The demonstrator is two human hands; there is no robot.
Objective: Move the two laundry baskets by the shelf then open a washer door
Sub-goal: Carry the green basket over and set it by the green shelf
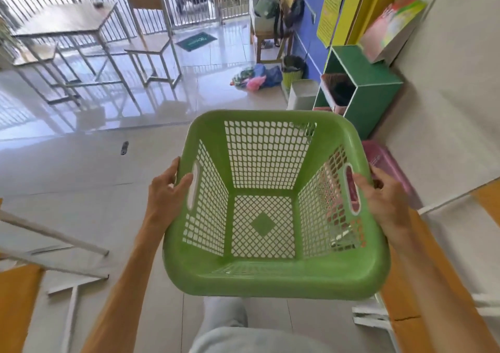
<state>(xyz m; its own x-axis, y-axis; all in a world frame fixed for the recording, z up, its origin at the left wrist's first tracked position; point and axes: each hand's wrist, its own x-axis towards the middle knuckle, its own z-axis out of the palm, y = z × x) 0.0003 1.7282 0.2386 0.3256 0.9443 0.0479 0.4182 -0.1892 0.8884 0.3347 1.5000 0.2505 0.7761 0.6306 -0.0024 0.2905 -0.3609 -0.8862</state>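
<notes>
- The green basket (pixel 273 203) is off the floor, carried just short of the green shelf (pixel 362 87).
- The left hand (pixel 167 190) and right hand (pixel 378 193) have fingers curled tight over its opposite rims.
- It is empty: glossy moulded plastic, lattice walls, rounded lip.
- A pink basket (pixel 387 163) sits beside the shelf.
- No washer is visible; the door step looks undone.

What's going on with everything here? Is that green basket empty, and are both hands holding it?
Green basket: empty, lifted off the floor.
Left hand: gripping the basket's left rim.
Right hand: gripping the right rim.
Pink basket: on the floor beside the green shelf.
Clothes pile: heaped on the floor.
</notes>
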